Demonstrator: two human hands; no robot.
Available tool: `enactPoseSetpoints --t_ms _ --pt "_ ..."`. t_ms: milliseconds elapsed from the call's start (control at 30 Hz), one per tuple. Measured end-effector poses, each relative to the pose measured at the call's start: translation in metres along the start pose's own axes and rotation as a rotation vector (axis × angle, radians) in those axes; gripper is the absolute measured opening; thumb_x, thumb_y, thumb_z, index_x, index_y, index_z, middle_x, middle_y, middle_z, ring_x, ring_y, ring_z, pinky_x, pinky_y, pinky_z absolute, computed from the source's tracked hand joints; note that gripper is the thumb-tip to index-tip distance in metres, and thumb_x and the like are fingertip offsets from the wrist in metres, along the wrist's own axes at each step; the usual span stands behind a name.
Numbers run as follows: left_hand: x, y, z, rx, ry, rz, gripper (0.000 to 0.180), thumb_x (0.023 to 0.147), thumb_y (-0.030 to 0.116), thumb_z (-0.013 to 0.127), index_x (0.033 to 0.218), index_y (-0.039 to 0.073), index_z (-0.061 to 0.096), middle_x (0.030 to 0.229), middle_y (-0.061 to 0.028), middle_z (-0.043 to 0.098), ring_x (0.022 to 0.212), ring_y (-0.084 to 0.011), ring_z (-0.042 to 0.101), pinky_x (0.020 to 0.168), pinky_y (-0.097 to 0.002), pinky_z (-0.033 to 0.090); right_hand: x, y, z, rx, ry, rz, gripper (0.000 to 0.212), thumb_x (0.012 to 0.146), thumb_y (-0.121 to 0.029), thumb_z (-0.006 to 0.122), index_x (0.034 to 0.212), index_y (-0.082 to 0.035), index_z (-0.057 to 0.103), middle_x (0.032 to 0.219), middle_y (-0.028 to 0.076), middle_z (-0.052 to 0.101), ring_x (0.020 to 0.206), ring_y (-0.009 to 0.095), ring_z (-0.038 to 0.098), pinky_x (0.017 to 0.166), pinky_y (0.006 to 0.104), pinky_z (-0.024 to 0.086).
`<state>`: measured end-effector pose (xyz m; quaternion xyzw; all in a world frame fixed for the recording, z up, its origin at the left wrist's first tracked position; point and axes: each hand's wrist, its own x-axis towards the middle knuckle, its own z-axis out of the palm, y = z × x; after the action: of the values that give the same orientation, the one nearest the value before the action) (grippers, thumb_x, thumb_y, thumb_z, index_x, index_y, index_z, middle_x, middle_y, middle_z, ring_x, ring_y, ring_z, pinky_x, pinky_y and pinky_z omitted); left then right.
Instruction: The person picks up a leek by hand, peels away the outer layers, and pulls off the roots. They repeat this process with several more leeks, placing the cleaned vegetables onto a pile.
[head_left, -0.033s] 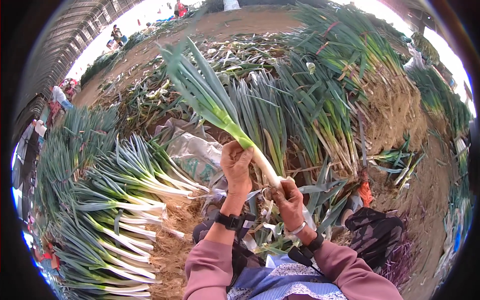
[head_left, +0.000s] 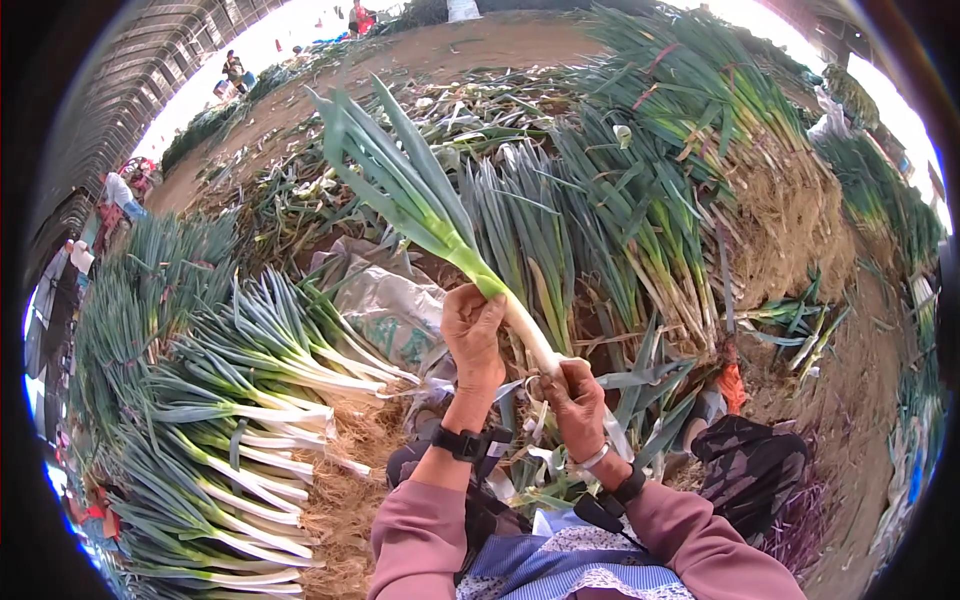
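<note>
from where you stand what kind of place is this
Probably an outdoor farm yard or market where leeks get cleaned and sorted. Both hands hold one leek, trimmed leeks lie stacked to the left, uncleaned ones are heaped ahead, and bare dirt ground stretches beyond.

A single head-worn fisheye view looks steeply down and forward from close above the person's own left hand (head_left: 473,335) and right hand (head_left: 577,400), forearms entering from the lower edge, with the leek (head_left: 430,215) they hold at centre and the dirt field curving away toward the rim.
</note>
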<state>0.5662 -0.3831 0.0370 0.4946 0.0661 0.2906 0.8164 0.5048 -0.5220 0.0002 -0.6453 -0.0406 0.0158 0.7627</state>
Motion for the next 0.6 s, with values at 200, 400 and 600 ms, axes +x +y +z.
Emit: enactPoseSetpoints --t_ms 200,400,600 --pt "0.008 0.003 -0.015 0.102 -0.055 -0.013 0.008 0.085 0.002 0.061 0.09 0.002 0.054 0.081 -0.0009 0.057 0.063 -0.0089 0.05 0.054 -0.0247 0.042 0.004 -0.01 0.018 0.114 -0.042 0.155 0.021 0.089 -0.015 0.058 0.105 0.0 0.057 0.088 0.001 0.056 0.08 0.009 0.05 0.071 0.0239 0.043" --pt "-0.02 0.024 -0.023 0.672 -0.319 0.456 0.017 0.085 0.011 0.056 0.101 0.007 0.055 0.092 -0.0109 0.054 0.088 -0.0234 0.055 0.075 -0.0369 0.046 0.017 -0.024 0.004 -0.4 -0.197 -0.331 0.025 0.088 -0.019 0.051 0.104 -0.001 0.057 0.097 0.007 0.058 0.09 0.015 0.055 0.078 0.0286 0.047" --pt "-0.062 -0.025 -0.006 0.174 -0.929 -0.144 0.012 0.072 -0.002 0.06 0.077 0.003 0.051 0.07 0.0 0.048 0.066 -0.0113 0.048 0.059 -0.0277 0.04 0.055 -0.011 -0.022 0.186 -0.053 0.07 0.03 0.094 -0.032 0.052 0.095 -0.002 0.056 0.084 0.001 0.056 0.076 0.007 0.051 0.065 0.0245 0.043"
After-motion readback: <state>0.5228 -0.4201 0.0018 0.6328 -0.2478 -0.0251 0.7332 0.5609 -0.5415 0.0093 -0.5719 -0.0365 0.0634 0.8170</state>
